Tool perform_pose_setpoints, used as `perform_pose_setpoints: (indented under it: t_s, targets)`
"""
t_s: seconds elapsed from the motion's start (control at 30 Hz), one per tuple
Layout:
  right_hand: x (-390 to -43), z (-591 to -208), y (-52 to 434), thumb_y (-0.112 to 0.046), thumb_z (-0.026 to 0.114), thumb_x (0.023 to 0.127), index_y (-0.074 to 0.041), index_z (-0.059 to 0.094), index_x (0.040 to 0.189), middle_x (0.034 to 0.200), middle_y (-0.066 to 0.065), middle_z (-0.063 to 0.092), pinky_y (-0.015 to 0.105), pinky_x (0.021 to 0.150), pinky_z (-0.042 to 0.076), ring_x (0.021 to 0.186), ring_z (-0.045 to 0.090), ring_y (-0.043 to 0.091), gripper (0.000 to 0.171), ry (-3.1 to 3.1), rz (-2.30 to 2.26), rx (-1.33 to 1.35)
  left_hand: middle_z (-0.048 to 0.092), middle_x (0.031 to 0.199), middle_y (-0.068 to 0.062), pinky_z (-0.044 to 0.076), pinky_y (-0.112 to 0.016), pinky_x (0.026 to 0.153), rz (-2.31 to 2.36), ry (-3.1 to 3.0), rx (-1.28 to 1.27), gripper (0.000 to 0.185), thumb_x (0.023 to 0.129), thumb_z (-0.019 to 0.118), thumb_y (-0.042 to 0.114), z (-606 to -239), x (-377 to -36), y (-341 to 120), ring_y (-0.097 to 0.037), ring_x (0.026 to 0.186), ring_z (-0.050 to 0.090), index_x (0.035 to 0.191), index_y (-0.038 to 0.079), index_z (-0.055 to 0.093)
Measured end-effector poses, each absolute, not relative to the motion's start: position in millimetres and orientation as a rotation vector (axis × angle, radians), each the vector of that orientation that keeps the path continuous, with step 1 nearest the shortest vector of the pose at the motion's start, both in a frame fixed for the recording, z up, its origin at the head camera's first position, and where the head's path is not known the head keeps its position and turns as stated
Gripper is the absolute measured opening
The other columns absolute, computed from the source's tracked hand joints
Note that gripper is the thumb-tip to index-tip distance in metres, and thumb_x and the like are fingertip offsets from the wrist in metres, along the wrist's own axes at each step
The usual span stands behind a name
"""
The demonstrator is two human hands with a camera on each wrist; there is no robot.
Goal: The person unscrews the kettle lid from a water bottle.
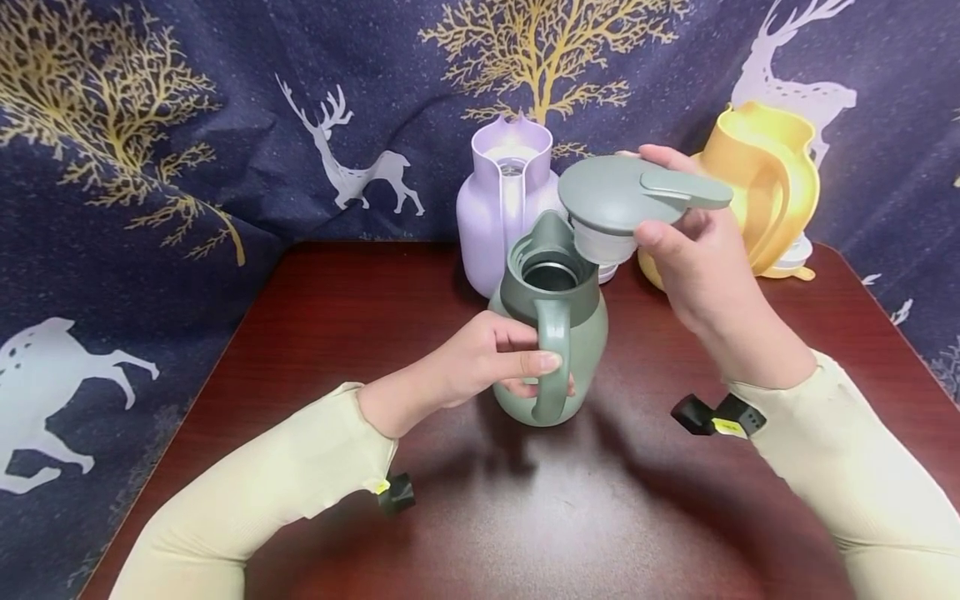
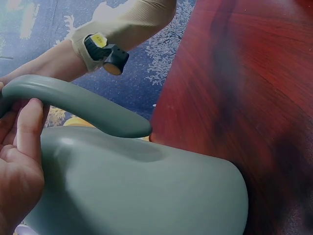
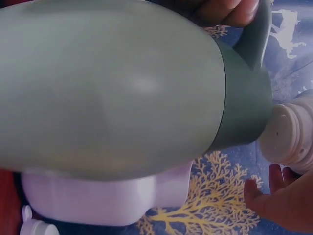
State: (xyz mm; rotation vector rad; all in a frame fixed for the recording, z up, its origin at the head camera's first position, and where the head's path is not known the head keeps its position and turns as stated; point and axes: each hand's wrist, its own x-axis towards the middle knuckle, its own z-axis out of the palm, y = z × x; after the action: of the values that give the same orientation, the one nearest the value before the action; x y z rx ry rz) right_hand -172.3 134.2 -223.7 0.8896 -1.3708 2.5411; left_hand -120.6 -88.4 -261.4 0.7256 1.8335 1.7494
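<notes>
A sage-green thermos jug (image 1: 551, 350) stands on the table with its mouth uncovered, its steel-lined opening (image 1: 551, 273) showing in the head view. My left hand (image 1: 480, 358) grips the jug's handle (image 1: 555, 342), thumb across it and fingers passing behind. To the right of the mouth and slightly higher, my right hand (image 1: 697, 242) holds the green lid (image 1: 615, 196) by its edge, with the white plug (image 1: 600, 244) pointing down. In the right wrist view the ridged plug (image 3: 286, 132) is close to the jug's collar (image 3: 247, 98).
A lilac jug (image 1: 480, 225) without a lid stands behind the green one. Farther right is a lidless yellow jug (image 1: 772, 183), partly behind my right hand, with a white and yellow lid (image 1: 791, 260) beside it. A patterned dark blue cloth (image 1: 247, 167) hangs along the table's back edge.
</notes>
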Motion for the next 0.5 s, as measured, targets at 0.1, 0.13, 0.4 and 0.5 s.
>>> perform_pose_setpoints:
  t_s: [0.1,0.13,0.4,0.5]
  targets:
    - [-170,-229,146,-0.008,0.085,0.075,-0.002,0.053,0.133,0.134,0.013,0.062,0.025,0.091,0.053,0.112,0.064,0.017,0.067,-1.374,2.556,0.880,0.072,0.098,-0.029,0.060,-0.039,0.083,1.740,1.847,0.733,0.028,0.093,0.056,0.005,-261,-120,-88,-0.005,0.086,0.069,0.106,-0.019,0.064]
    - [-169,-231,150,-0.006,0.084,0.076,-0.001,0.052,0.134,0.135,0.013,0.061,0.025,0.089,0.054,0.111,0.064,0.017,0.066,-1.375,2.566,0.872,0.072,0.099,-0.030,0.060,-0.039,0.083,1.739,1.847,0.734,0.029,0.093,0.056,0.004,-261,-120,-89,-0.005,0.086,0.069,0.107,-0.019,0.064]
    - [-165,-260,181,0.002,0.074,0.082,-0.001,0.049,0.135,0.129,0.011,0.065,0.023,0.075,0.053,0.098,0.066,0.014,0.059,-1.356,2.626,0.785,0.072,0.100,-0.030,0.061,-0.039,0.081,1.727,1.865,0.746,0.027,0.093,0.057,0.004,-261,-121,-89,-0.004,0.087,0.069,0.105,-0.018,0.065]
    - [-164,-274,190,0.005,0.069,0.085,-0.002,0.050,0.135,0.131,0.010,0.064,0.020,0.075,0.052,0.099,0.065,0.013,0.054,-1.389,2.607,0.779,0.072,0.099,-0.030,0.061,-0.039,0.081,1.731,1.864,0.752,0.026,0.093,0.057,0.004,-261,-121,-89,-0.005,0.086,0.069,0.105,-0.018,0.065]
